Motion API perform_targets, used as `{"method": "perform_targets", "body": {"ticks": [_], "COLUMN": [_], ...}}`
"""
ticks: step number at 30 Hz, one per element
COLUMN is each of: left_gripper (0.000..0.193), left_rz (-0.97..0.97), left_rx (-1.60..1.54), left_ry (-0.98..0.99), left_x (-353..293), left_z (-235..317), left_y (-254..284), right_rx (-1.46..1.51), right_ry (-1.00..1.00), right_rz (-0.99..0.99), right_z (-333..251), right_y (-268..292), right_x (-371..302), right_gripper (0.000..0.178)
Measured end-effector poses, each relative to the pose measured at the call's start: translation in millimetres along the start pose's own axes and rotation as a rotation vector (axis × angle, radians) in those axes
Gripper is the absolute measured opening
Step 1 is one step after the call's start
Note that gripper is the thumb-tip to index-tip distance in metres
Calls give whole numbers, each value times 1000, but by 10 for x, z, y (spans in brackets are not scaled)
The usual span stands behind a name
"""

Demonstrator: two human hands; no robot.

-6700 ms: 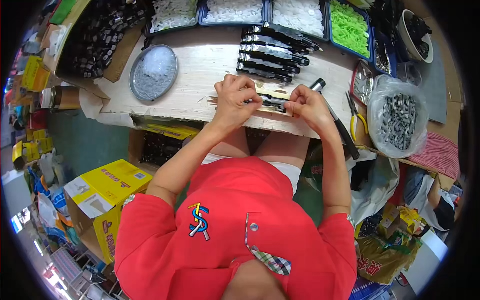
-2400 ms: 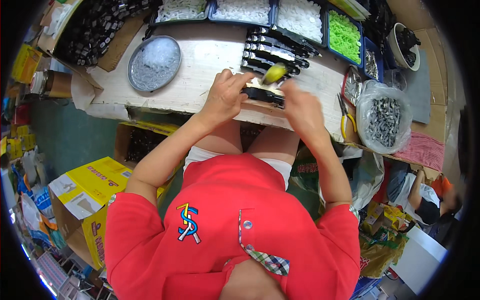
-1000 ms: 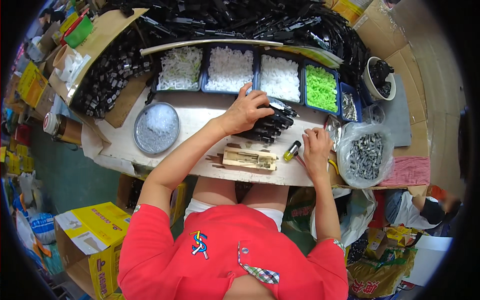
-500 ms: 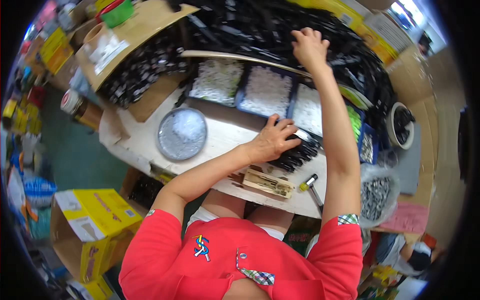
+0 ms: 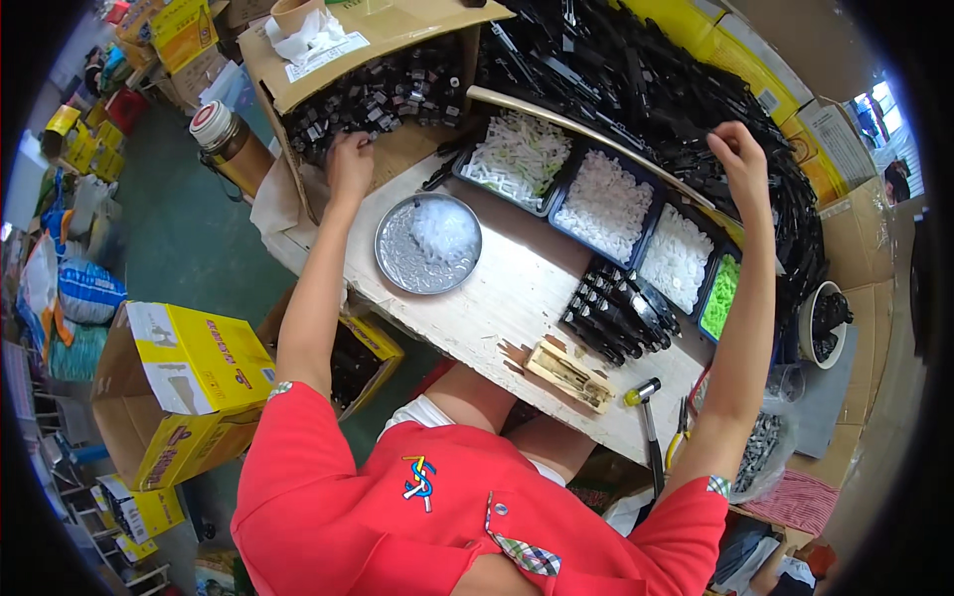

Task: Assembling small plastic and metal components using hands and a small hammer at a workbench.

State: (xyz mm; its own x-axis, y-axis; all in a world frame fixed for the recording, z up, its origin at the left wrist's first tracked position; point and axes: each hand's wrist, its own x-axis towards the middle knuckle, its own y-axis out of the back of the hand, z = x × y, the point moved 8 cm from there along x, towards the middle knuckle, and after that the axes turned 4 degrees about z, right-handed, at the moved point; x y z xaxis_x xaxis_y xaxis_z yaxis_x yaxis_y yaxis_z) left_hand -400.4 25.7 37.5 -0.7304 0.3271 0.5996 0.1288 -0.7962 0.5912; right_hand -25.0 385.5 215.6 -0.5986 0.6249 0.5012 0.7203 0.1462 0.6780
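My left hand (image 5: 350, 169) reaches into the front of a cardboard box holding a heap of small dark metal-and-plastic pieces (image 5: 383, 96). Its fingers are drawn together at the heap; what they pinch is too small to make out. Over a large pile of long black plastic strips (image 5: 636, 74), my right hand (image 5: 740, 164) is curled with thumb and fingertips close together; anything in them is hidden. A bundle of black strip-like parts (image 5: 618, 310) lies in a row on the white table (image 5: 507, 308), below the trays. Nearer me sits a small wooden jig (image 5: 568, 375).
A round metal dish (image 5: 427, 273) with whitish contents stands at left. Trays hold white pieces (image 5: 601, 207) and green pieces (image 5: 722, 296). A small hammer (image 5: 646, 417) and yellow-handled pliers (image 5: 679, 437) lie at the right edge. A brown jar (image 5: 234, 149) and yellow carton (image 5: 199, 363) stand left.
My left hand has left the black bundle and moved up left to the box of small pieces. My right hand is still over the strip pile, now curled. The view has shifted.
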Motion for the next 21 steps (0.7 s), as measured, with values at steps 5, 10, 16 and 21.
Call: {"method": "perform_targets", "body": {"ticks": [5, 10, 16, 21], "left_gripper": [35, 42, 66, 52], "left_rz": [92, -428, -433, -693], "left_rx": [134, 276, 131, 393], "left_ry": [-227, -280, -326, -336], "left_x": [559, 1186, 1456, 1026], "left_z": [772, 1200, 925, 709], "left_y": [-304, -1090, -1630, -1623], "right_rx": [62, -104, -417, -530], "right_ry": [-11, -95, -288, -174], "right_rz": [71, 89, -233, -421], "right_z": [-568, -924, -1039, -988], "right_y": [498, 843, 559, 51], "right_x": [-827, -1840, -2510, -2725], "right_gripper": [12, 17, 23, 22]}}
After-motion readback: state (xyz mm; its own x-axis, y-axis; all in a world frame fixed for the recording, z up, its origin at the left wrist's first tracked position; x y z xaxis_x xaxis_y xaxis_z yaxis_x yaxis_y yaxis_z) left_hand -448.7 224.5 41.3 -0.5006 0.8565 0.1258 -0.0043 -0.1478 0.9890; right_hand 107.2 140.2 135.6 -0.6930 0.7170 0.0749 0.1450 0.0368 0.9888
